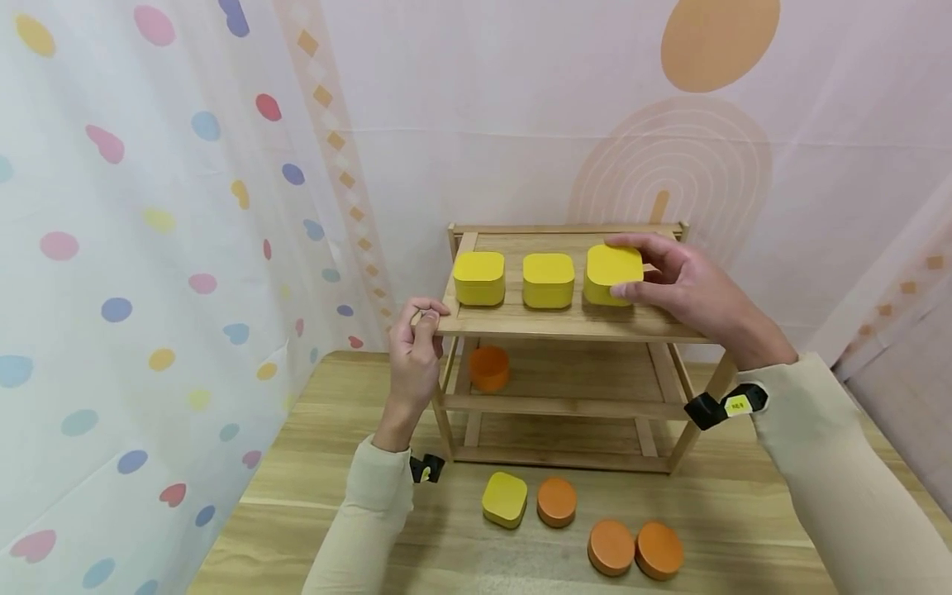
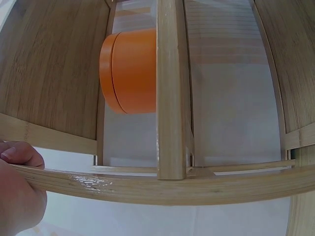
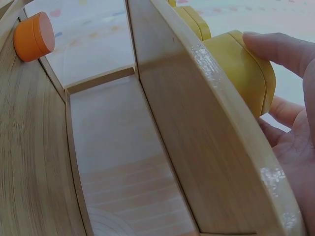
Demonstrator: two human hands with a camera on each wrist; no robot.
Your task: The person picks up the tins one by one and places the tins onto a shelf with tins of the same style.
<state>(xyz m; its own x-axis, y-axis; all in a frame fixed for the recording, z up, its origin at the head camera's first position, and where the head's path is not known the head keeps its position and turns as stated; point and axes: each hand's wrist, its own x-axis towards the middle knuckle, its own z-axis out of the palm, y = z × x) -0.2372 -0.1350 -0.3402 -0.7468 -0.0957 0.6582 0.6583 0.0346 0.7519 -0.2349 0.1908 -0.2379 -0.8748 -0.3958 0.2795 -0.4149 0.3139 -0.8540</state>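
Three yellow square tins stand in a row on the top board of a wooden shelf rack [image 1: 550,325]. My right hand [image 1: 699,297] holds the rightmost yellow tin [image 1: 613,268], thumb at its front and fingers at the back. In the right wrist view that tin [image 3: 241,69] is at or just over the board; contact with it cannot be told. The left yellow tin [image 1: 479,279] and middle yellow tin [image 1: 548,281] stand apart from it. My left hand [image 1: 416,351] grips the front left corner of the top board with curled fingers.
An orange round tin [image 1: 488,368] stands at the left of the middle shelf. On the table [image 1: 297,496] before the rack lie another yellow tin [image 1: 505,499] and three orange round tins, one [image 1: 556,502] beside the yellow tin. Patterned curtains [image 1: 461,165] hang behind.
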